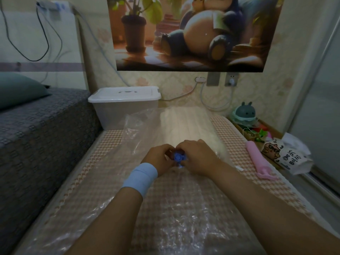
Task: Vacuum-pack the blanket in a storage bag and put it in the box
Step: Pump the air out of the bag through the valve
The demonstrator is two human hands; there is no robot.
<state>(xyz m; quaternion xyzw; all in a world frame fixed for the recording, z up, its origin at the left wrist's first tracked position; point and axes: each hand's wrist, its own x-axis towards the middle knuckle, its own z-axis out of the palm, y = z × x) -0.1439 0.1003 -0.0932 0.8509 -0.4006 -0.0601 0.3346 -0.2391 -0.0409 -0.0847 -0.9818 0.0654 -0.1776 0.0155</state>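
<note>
The checked mattress (231, 129) carries everything, giving one flat surface long enough for the clear storage bag (173, 219) to lie stretched out along it. The bag's near end is flat, crinkled plastic. The white blanket (185, 124) is already inside, pushed to the far end, probably so the near part stays free for the air valve. The box (117, 111) waits just past the bag's far left corner with its lid (125, 93) still on, so packing comes later. A pink pump (255, 159) lies beside the bag on the right, within easy reach.

Both hands meet over the blue valve (179, 157) on the bag's upper face. The left hand (160, 157), above a pale wristband (140, 176), has its fingers curled against the valve's left side, likely steadying it. The right hand (196, 157) grips it from the right with bent fingers, likely to turn the cap.

The hands hide most of the valve, so whether its cap is on or off cannot be told. The bag's seal is not visible, and its near end runs out of frame.
</note>
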